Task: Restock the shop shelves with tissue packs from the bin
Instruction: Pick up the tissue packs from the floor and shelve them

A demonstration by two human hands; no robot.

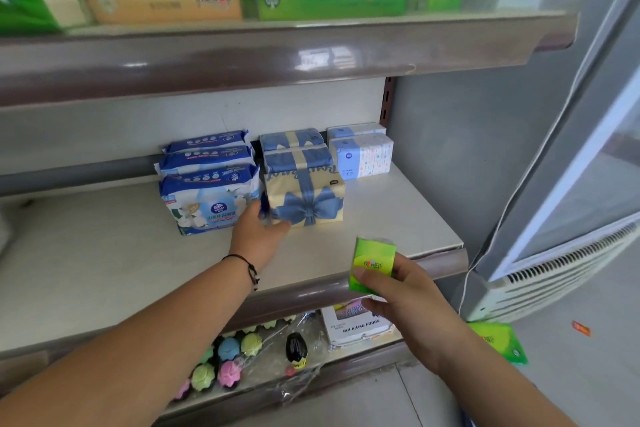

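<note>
Between the right hand's (407, 302) curled fingers and thumb sits a small green tissue pack (373, 265), held just off the shelf (398, 215) lip — loosely pinched, it could drop. Beyond, the left hand (258, 229) touches the bow-printed pack (306, 199), fingers blurred — grip unclear; a nudge could topple it. Blue packs (207, 191) crowd alongside.

Your left hand (258, 230) touches the bow-printed tissue pack (306, 201) on the middle shelf (104, 253); your right hand (403, 302) grips a green tissue pack (372, 262) near the shelf's front edge.
</note>
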